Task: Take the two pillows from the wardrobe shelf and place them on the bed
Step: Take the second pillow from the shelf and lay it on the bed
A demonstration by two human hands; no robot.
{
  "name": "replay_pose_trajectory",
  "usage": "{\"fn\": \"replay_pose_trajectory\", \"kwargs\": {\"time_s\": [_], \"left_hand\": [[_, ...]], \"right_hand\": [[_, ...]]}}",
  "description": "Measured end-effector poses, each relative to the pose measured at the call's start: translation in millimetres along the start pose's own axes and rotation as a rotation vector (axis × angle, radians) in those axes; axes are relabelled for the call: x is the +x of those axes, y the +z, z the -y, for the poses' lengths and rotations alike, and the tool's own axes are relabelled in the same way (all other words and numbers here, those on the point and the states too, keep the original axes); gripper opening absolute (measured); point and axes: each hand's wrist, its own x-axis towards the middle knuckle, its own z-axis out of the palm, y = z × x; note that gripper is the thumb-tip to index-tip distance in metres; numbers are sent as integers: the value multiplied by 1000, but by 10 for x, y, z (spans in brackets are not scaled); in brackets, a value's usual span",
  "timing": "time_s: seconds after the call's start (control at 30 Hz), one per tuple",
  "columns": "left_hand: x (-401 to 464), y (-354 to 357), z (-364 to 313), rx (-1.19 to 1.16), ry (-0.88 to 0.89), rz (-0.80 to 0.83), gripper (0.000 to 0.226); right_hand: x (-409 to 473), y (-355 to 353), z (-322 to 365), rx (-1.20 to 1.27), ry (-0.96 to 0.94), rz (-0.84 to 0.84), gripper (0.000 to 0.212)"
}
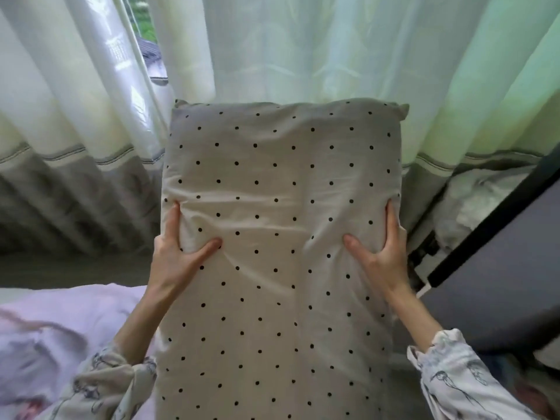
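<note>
My left hand [178,253]: it gripped the left edge of the pillow, thumb on top.
My right hand [382,253]: it gripped the right edge the same way.
Pillow [281,207]: I held one spotted pillow up in front of me, by the curtains [303,47].
Bed [60,322]: it was down on my left, with no pillow I could see.
Done: I think one pillow was off the shelf.
Left: putting it down, then the second pillow.
</note>
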Motion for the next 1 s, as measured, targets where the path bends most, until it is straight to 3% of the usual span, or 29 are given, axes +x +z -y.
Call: {"fn": "replay_pose_trajectory", "kwargs": {"time_s": [0.23, 0.53, 1.0], "left_hand": [[585, -115, -40, 43, -140, -256, 103], [1419, 55, -375, 1, -188, -476, 108], [2302, -441, -104, 105, -211, -891, 106]], "right_hand": [[1263, 819, 140, 22, -176, 238, 99], [2814, 1506, 547, 95, -340, 396, 97], [3742, 3378, 1073, 258, -446, 746, 97]]}}
